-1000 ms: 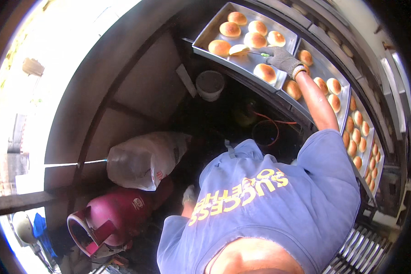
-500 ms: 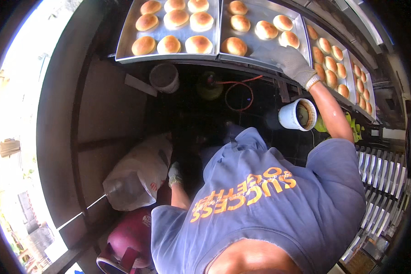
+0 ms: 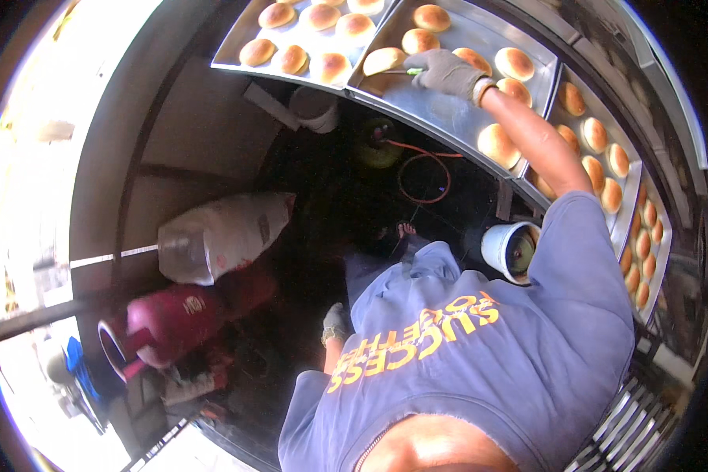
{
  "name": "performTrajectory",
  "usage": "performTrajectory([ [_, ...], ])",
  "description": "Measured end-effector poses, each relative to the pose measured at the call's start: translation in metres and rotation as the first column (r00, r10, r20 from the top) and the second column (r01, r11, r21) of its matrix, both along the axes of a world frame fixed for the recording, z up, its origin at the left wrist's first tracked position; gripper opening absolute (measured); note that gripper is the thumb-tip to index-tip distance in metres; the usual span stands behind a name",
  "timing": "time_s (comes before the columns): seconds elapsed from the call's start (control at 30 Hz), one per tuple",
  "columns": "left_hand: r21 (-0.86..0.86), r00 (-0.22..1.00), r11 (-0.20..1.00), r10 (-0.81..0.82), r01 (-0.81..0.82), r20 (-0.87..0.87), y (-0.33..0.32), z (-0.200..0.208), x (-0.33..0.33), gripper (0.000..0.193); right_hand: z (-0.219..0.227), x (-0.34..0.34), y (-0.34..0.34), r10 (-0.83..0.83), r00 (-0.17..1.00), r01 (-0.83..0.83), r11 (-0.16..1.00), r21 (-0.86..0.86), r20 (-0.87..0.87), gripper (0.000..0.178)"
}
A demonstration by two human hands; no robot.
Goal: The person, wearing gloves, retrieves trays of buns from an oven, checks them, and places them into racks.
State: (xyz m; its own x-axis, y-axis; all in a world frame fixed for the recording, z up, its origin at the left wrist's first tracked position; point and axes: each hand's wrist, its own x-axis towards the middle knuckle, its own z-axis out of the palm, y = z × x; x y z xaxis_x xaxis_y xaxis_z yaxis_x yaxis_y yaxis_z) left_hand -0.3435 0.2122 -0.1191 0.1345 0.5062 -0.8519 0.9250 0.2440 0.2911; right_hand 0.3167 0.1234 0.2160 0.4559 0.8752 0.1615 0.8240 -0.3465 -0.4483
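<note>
Reaching further along since half a second ago, the gloved right hand [image 3: 447, 72] now rests over the middle baking tray [image 3: 440, 118].
Its fingers close on a green-handled tool [image 3: 405, 71] lying sideways, tip toward a bun [image 3: 382, 60] at the tray's left edge; the gloved left hand [image 3: 337, 322] hangs low, grip unclear.

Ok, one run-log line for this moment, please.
right hand: gloved, holding green-tipped tool at bun on metal tray | left hand: gloved, low by torso, holds nothing visible | white bucket under trays

I count four metal trays [image 3: 448, 110] of buns [image 3: 497, 145], two white buckets [image 3: 502, 245], one red gas cylinder [image 3: 173, 321], one pale sack [image 3: 220, 236], and both my gloved hands [image 3: 447, 72].
</note>
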Motion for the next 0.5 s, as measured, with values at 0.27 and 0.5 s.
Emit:
performTrajectory([
  [0.27, -0.029, 0.985, 0.989, -0.145, 0.143, -0.091, -0.109, 0.01, -0.048, 0.034, 0.038, 0.002, -0.031, -0.035, 0.997, 0.041, 0.994, -0.099, 0.063, 0.034],
  [0.5, -0.189, 0.727, 0.765, 0.644, -0.615, 0.239, -0.106, -0.002, -0.066, 0.031, 0.034, -0.057, -0.091, -0.105, 0.971, 0.062, 0.979, 0.196, 0.216, 0.031],
])
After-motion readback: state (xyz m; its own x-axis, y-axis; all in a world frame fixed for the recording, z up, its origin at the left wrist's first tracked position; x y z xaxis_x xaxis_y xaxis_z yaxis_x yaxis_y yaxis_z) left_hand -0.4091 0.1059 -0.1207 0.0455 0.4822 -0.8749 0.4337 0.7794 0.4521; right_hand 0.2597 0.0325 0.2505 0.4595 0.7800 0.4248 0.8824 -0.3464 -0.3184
